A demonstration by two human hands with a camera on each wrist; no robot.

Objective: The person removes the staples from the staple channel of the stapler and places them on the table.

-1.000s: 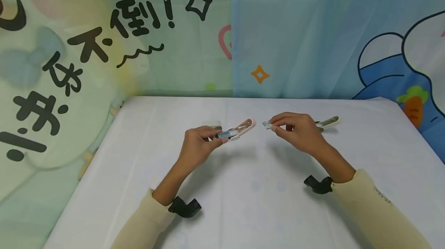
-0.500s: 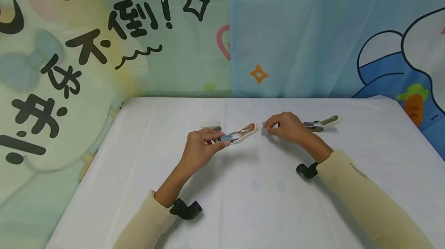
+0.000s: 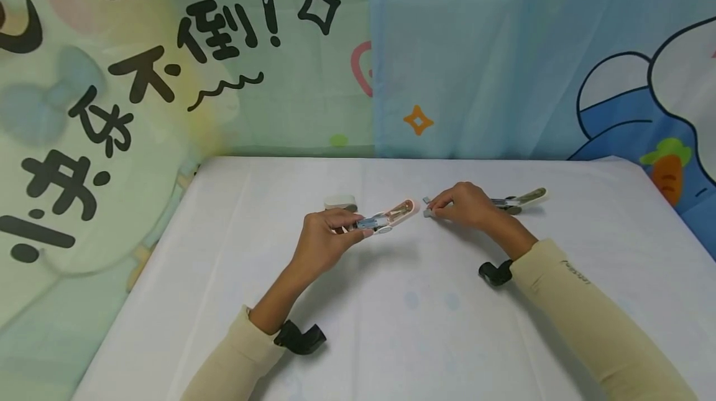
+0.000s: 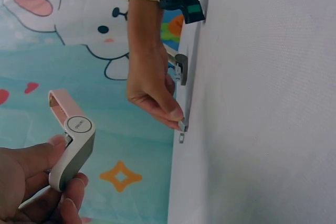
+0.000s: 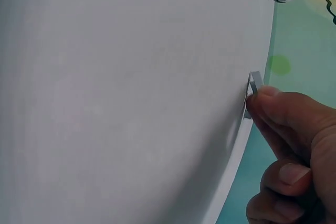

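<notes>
Head view, centre of frame: one stapler (image 3: 385, 221), smooth plastic, slim and rounded at its pink end, with bright metal parts along the inside. One white-and-grey object (image 3: 340, 202), low with rounded corners, behind the left hand (image 3: 324, 238). One second stapler (image 3: 523, 200), long and slender, olive-grey and white with metal parts, right of centre behind the right hand (image 3: 461, 205). White tablecloth (image 3: 403, 332), matt, faint creases. Printed backdrop (image 3: 481, 65), soft fabric, green and blue, with black lettering at upper left and a carrot motif at right

Left wrist view, lower left: adds the held stapler's outer side, a white body with a grey-green face, a round lettered disc at the hinge and the pink arm set at an angle. Near centre, it shows a small grey strip (image 4: 182, 125) (metallic in sheen) between the right fingertips, and a second small piece (image 4: 181, 138) just below; cannot tell whether the two are joined. Right wrist view gives the strip close up, at the thumb tip

Pose: left forearm rises from lower left, thumb and fingers clasping the stapler's rear end; right forearm enters from lower right, hand pointing left, thumb and fingertips in a narrow pinch on the strip
</notes>
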